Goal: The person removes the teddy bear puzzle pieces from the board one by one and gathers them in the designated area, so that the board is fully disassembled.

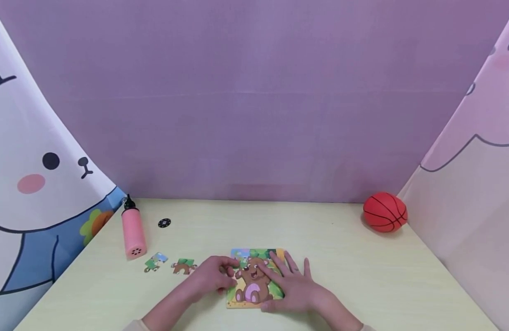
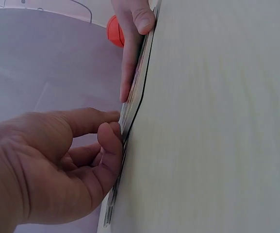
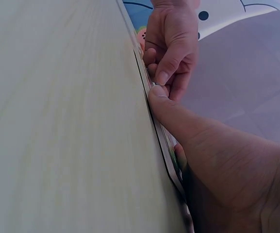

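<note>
A jigsaw puzzle [image 1: 253, 294] with a brown bear picture lies flat on the table before the person. At its left edge, the left hand [image 1: 214, 275] has its fingers curled, thumb and forefinger pinching the edge; I cannot tell whether a single piece is between them. In the left wrist view, the fingertips of that left hand [image 2: 76, 155] meet right at the puzzle's thin side. With fingers spread, the right hand [image 1: 295, 287] rests over the puzzle's right part. The right thumb [image 3: 166, 102] lies along the near edge in the right wrist view.
Two loose puzzle pieces, one green and blue [image 1: 156, 262] and one brown and green [image 1: 183, 266], lie left of the left hand. Behind them are a pink bottle-shaped object [image 1: 134, 232] with a black top and a black disc [image 1: 164, 223]. A red toy basketball [image 1: 385, 212] sits at the back right.
</note>
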Demonstrator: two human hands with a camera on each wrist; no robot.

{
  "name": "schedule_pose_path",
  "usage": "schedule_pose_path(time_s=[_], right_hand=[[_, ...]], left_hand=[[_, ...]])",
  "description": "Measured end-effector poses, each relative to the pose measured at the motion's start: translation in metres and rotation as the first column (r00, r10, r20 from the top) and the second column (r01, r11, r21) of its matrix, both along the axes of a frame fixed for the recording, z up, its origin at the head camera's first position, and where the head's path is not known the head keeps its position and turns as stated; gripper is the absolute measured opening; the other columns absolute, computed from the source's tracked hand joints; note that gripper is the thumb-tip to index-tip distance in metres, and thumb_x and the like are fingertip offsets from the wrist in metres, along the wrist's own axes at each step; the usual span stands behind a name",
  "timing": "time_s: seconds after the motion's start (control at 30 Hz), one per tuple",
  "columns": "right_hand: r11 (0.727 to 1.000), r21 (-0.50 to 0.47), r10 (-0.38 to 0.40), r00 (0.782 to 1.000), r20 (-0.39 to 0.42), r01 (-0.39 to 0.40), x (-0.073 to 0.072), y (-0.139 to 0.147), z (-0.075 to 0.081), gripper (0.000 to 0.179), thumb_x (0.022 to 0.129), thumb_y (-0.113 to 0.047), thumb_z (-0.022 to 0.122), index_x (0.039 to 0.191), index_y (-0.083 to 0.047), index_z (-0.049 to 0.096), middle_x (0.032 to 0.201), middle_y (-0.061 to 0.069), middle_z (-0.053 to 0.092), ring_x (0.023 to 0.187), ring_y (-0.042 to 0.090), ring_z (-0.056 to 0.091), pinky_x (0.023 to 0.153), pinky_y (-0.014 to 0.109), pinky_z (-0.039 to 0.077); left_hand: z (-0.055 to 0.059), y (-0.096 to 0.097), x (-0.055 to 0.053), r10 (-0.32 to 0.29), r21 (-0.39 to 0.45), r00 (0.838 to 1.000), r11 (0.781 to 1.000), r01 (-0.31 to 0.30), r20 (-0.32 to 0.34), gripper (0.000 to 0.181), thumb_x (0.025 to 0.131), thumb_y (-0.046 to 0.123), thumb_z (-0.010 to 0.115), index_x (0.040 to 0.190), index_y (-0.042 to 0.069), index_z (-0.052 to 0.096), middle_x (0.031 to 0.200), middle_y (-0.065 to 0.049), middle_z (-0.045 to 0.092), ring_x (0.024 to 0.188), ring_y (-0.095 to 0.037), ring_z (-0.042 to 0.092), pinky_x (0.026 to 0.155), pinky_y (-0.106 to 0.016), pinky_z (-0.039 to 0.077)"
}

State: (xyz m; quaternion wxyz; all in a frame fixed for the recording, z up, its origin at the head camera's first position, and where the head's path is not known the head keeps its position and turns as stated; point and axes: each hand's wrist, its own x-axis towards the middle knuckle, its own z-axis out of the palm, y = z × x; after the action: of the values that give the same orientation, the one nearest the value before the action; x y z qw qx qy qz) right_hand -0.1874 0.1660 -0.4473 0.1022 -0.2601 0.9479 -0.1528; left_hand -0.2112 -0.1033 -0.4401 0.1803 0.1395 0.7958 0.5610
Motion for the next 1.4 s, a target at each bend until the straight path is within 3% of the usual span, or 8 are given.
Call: schedule_pose_path(time_s=[0.37,0.6,0.9,1.17,1.4], right_hand=[[1.000,-0.001,-0.001,1.000,-0.002,0.001,0.0004,-0.0001,-0.0002,0.094,0.085,-0.081,0.050,0.161,-0.032,0.024,0.169,0.009,0.007,0.150,0.048,0.002,0.104,0.081,-0.005],[1.000,-0.004,0.001,1.000,0.005,-0.001,0.0008,-0.0013,0.0004,0.094,0.086,-0.080,0.051,0.162,-0.033,0.023,0.169,0.008,0.007,0.150,0.048,0.001,0.103,0.081,-0.005],[1.000,0.003,0.003,1.000,0.000,-0.003,0.0009,-0.0015,0.0008,0.094,0.086,-0.080,0.051,0.162,-0.032,0.024,0.169,0.009,0.007,0.150,0.049,0.002,0.103,0.082,-0.005],[1.000,-0.001,0.002,1.000,0.003,-0.002,0.0010,-0.0017,0.0016,0.094,0.086,-0.080,0.051,0.162,-0.031,0.024,0.169,0.009,0.007,0.150,0.049,0.002,0.103,0.081,-0.005],[1.000,-0.002,0.002,1.000,0.007,-0.002,0.0005,-0.0018,0.0010,0.094,0.086,-0.080,0.051,0.162,-0.033,0.022,0.169,0.009,0.006,0.150,0.049,0.002,0.103,0.082,-0.005]], left_hand=[[-0.0013,0.0052,0.0009,0.005,-0.041,0.999,0.999,-0.007,-0.036,0.046,0.077,-0.011,0.073,0.121,-0.005,0.064,0.087,-0.010,0.058,0.058,-0.012,0.049,0.047,-0.018,0.042],[-0.0011,0.0051,0.0011,0.023,-0.024,0.999,0.999,-0.024,-0.041,0.041,0.077,-0.012,0.073,0.116,-0.003,0.064,0.086,-0.010,0.057,0.058,-0.014,0.048,0.047,-0.020,0.042],[0.0018,0.0070,0.0005,0.097,-0.044,0.991,0.994,-0.101,-0.087,0.022,0.085,0.001,0.075,0.106,0.004,0.068,0.094,-0.008,0.060,0.065,-0.016,0.054,0.048,-0.023,0.044],[-0.0012,0.0063,-0.0018,0.078,0.006,0.996,0.997,-0.077,-0.052,0.018,0.088,-0.001,0.071,0.104,0.004,0.066,0.089,-0.007,0.062,0.056,-0.014,0.056,0.044,-0.020,0.039],[-0.0036,0.0052,-0.0040,0.132,0.057,0.991,0.990,-0.130,-0.035,0.019,0.088,-0.001,0.072,0.106,0.002,0.066,0.087,-0.007,0.063,0.057,-0.014,0.057,0.045,-0.021,0.040]])
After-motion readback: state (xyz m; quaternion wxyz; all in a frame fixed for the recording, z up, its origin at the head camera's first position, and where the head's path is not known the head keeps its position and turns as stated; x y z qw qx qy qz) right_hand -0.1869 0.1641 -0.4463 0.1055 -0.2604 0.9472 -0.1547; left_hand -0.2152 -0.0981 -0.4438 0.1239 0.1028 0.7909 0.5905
